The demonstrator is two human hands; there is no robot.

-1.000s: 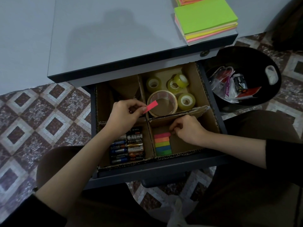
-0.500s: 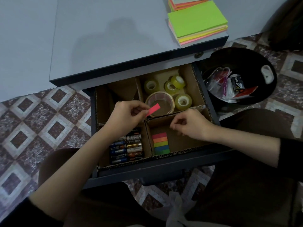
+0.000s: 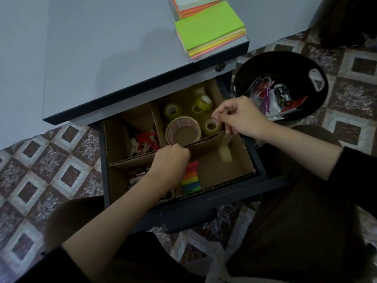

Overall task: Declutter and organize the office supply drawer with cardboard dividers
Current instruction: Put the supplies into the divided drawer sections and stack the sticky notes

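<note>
The open drawer holds cardboard dividers that form several compartments. My left hand is curled at the middle of the cross divider, gripping its top edge; its fingertips are hidden. My right hand pinches the same divider near its right end. The back right compartment holds a wide brown tape roll and small clear tape rolls. Coloured sticky flags lie in the front right compartment. My left arm hides most of the batteries at front left. Red scissors lie at back left.
Stacks of coloured sticky notes sit on the grey desk top above the drawer. A black bin with wrappers and small packets stands on the tiled floor to the right. My legs are close to the drawer front.
My left hand moved right and down from the back left compartment to the cross divider; the pink flag it pinched is out of sight. My right hand rose from the flags to the divider's right end.
</note>
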